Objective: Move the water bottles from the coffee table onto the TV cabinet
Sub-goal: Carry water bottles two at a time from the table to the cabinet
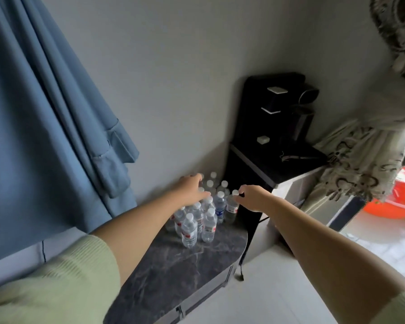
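Over the bottles [197, 216] — left hand [192, 190] spread loose, right hand [251, 197] pinching one cap [235, 192] — set it down upright, gently, sparing its neighbours.

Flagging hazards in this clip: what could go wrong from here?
The bottles stand packed together on the dark top; the left hand reaching over their caps could tip several like dominoes. The right hand pinches only the cap of the edge bottle, which stands near the top's rim, so a slip might send it to the floor.
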The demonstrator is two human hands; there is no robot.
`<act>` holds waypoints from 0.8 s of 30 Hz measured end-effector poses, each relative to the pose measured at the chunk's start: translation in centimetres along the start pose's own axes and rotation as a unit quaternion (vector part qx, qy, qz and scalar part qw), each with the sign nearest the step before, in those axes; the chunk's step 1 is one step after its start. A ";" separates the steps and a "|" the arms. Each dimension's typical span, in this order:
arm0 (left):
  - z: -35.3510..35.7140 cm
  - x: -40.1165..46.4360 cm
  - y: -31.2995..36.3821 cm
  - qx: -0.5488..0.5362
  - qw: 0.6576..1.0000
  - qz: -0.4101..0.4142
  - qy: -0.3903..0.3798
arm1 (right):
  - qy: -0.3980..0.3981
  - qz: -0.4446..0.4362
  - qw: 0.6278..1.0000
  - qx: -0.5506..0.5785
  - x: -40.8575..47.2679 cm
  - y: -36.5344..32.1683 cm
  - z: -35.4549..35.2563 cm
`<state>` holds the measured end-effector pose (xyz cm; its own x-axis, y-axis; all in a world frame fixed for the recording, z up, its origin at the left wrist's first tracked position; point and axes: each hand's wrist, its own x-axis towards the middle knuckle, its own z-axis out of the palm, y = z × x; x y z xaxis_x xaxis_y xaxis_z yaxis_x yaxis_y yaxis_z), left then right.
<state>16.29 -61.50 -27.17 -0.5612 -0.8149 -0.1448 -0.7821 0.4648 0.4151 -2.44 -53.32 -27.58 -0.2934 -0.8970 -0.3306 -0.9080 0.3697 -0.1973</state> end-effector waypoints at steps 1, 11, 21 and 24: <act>0.0 -0.4 0.0 -0.003 1.000 -0.007 0.006 | -0.001 -0.009 1.000 -0.008 -0.3 -0.2 -0.2; -1.5 -4.4 -3.2 -0.018 0.997 -0.066 0.032 | -0.008 -0.094 0.993 -0.071 -1.4 -5.2 -0.7; -6.1 -14.7 -15.4 -0.054 0.968 -0.217 0.112 | -0.026 -0.248 0.964 -0.087 -1.0 -21.0 2.7; -7.7 -18.9 -18.5 -0.058 0.948 -0.277 0.145 | -0.026 -0.315 0.946 -0.070 -1.3 -25.9 3.7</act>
<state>43.46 -57.32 -25.18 0.0391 -0.9916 -0.1230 -0.8904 -0.0905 0.4461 22.61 -60.82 -25.42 0.3314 -0.9139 -0.2344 -0.9294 -0.2735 -0.2479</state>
